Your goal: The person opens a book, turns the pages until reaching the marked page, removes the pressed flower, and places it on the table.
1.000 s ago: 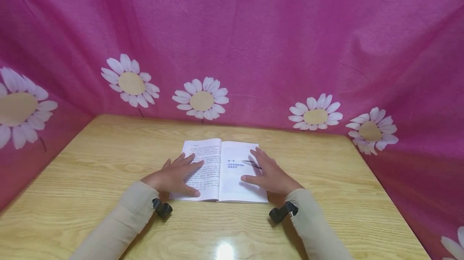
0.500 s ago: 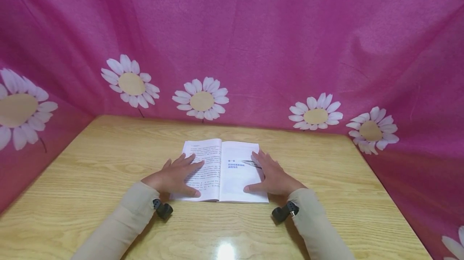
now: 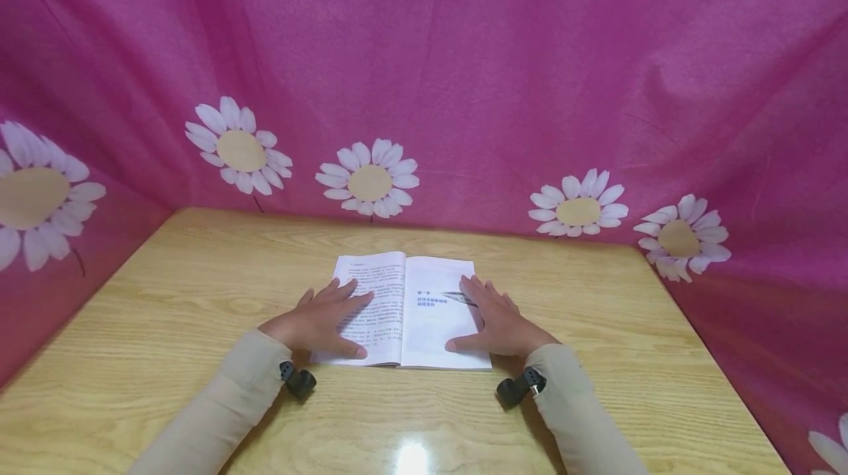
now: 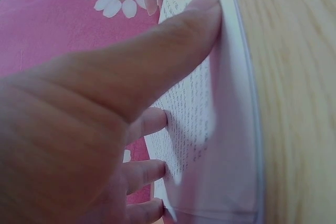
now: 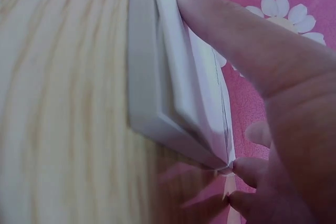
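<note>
An open book (image 3: 424, 342) lies on the wooden table, its left page full of printed lines and its right page bearing a short blue heading and a dark grey picture. My left hand (image 3: 321, 322) rests spread on the left page; in the left wrist view its thumb (image 4: 184, 30) presses near the page's lower edge. On the right page lies my right hand (image 3: 497, 319), fingers extended toward the outer edge and partly covering the picture. The right wrist view shows the right thumb (image 5: 226, 22) on the page and the thick stack of pages (image 5: 144, 56) beneath.
The wooden table (image 3: 424, 416) extends around the book. A pink cloth (image 3: 464, 77) with white daisies hangs behind it and along both sides. Small black devices sit on both wrists, the left device (image 3: 298, 381) and the right device (image 3: 517, 389), over beige sleeves.
My right hand has shifted slightly right, its thumb now nearer the page's outer side and its fingers lower onto the page. The left hand and the book stay in place.
</note>
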### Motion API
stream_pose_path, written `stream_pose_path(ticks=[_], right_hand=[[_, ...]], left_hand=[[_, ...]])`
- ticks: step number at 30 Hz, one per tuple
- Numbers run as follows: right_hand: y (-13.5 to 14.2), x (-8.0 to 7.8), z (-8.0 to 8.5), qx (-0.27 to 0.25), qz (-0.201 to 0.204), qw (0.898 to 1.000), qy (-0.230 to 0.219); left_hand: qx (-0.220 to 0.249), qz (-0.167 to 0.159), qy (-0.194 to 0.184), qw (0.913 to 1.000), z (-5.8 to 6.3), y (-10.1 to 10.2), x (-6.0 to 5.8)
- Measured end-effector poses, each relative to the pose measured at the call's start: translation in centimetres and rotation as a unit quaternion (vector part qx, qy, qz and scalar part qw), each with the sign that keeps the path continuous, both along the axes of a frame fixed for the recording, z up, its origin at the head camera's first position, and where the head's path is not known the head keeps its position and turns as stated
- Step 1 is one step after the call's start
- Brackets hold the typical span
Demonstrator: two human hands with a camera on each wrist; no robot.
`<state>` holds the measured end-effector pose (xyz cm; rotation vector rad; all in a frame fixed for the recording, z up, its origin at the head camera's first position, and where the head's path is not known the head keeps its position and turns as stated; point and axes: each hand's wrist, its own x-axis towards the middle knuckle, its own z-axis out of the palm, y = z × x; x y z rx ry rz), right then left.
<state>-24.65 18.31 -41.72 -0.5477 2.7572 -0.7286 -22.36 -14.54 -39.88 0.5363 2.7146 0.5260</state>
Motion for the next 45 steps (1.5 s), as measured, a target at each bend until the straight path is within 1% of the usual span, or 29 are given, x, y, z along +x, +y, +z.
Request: stream_pose_path(ticks=[7, 14, 18, 23, 26, 27, 29, 32, 35, 36, 38, 39, 40, 42, 45], right_hand=[[0.0, -0.1, 0.2, -0.006, 0.008, 1.000, 0.004], [-0.4, -0.2, 0.2, 0.003, -0.011, 1.000, -0.003], [-0.6, -0.2, 0.3, -0.013, -0.024, 1.000, -0.015], [-0.6, -0.1, 0.6, -0.060, -0.024, 0.998, -0.025], [-0.6, 0.1, 0.8, -0.097, -0.038, 0.993, -0.049], [-0.7, 0.2, 0.8, -0.116, -0.042, 0.990, -0.060], [-0.7, 0.3, 0.9, -0.161, -0.053, 0.982, -0.084], [-0.8, 0.4, 1.1, -0.226, -0.075, 0.964, -0.117], [-0.8, 0.3, 1.4, -0.264, -0.102, 0.950, -0.129], [-0.8, 0.3, 1.5, -0.272, -0.110, 0.947, -0.128], [-0.7, 0.2, 1.8, -0.276, -0.112, 0.948, -0.113], [-0.6, 0.2, 1.9, -0.275, -0.108, 0.950, -0.099], [-0.6, 0.1, 2.0, -0.283, -0.104, 0.949, -0.093], [-0.5, 0.0, 2.1, -0.290, -0.083, 0.951, -0.067], [-0.5, -0.1, 2.2, -0.310, -0.061, 0.947, -0.053]], left_hand=[[0.001, 0.000, 0.004, 1.0000, -0.1, -0.1, -0.2], [0.001, -0.008, 0.006, 1.0000, -0.3, -0.1, -0.3], [0.008, -0.012, 0.007, 0.9999, -0.3, -0.2, -0.3], [0.009, -0.012, 0.010, 0.9998, -0.4, -0.2, -0.4], [0.006, -0.012, 0.011, 0.9998, -0.5, -0.2, -0.4], [0.006, -0.012, 0.012, 0.9998, -0.5, -0.1, -0.4], [0.006, -0.012, 0.012, 0.9998, -0.5, -0.1, -0.4], [0.007, -0.012, 0.012, 0.9998, -0.5, -0.2, -0.3], [0.006, -0.013, 0.010, 0.9998, -0.5, -0.2, -0.2], [0.007, -0.014, 0.009, 0.9998, -0.5, -0.2, -0.2], [0.009, -0.014, 0.008, 0.9998, -0.5, -0.2, -0.1], [0.008, -0.014, 0.007, 0.9998, -0.5, -0.2, -0.1], [0.008, -0.013, 0.007, 0.9999, -0.5, -0.2, -0.1], [0.011, -0.012, 0.007, 0.9998, -0.5, -0.2, -0.2], [0.010, -0.010, 0.008, 0.9999, -0.4, -0.2, -0.2]])
